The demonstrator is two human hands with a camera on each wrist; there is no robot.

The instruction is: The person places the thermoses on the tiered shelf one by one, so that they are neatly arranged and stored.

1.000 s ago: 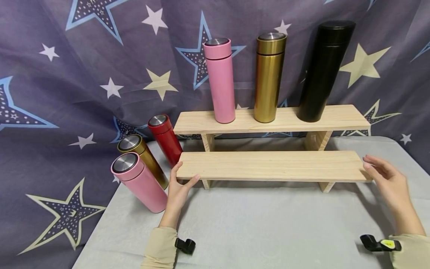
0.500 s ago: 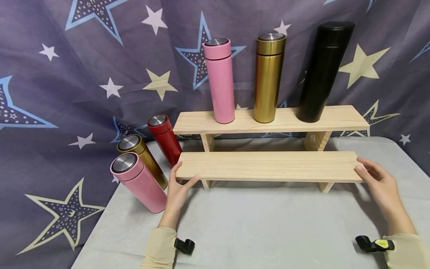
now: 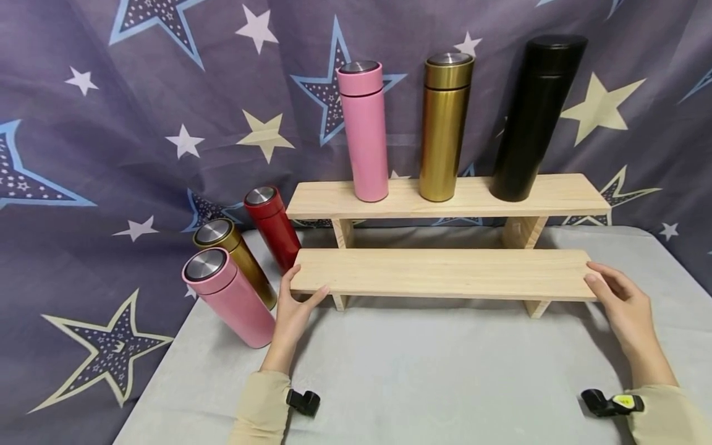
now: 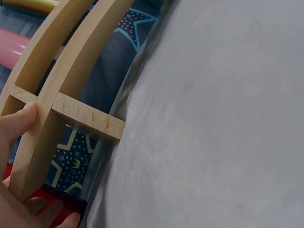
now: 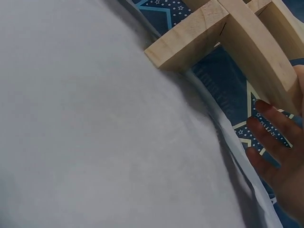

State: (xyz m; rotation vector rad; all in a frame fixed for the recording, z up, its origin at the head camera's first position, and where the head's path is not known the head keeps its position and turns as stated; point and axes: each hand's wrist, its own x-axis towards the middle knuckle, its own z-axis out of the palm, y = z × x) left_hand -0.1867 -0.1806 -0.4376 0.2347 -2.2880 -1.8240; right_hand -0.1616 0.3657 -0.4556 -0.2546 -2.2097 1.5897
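Note:
A two-tier pale wooden stand (image 3: 445, 275) stands on the table. At the left end of its lower board, my left hand (image 3: 293, 312) grips the board, thumb on the front edge and a finger at the back corner. My right hand (image 3: 625, 303) holds the right end of the same board between thumb and fingers. In the right wrist view, several fingers (image 5: 273, 130) reach below the board. On the upper board stand a pink thermos (image 3: 364, 136), a gold thermos (image 3: 446, 136) and a taller black thermos (image 3: 536, 123).
Left of the stand, close to my left hand, are a shorter red thermos (image 3: 275, 232), a gold one (image 3: 245, 262) and a pink one (image 3: 236, 303). A star-patterned curtain (image 3: 183, 80) hangs behind. A pale cloth covers the table (image 3: 445, 371).
My right hand has moved left from beside the lower board onto its right end. The left hand keeps its hold, and the stand and thermoses stay in place.

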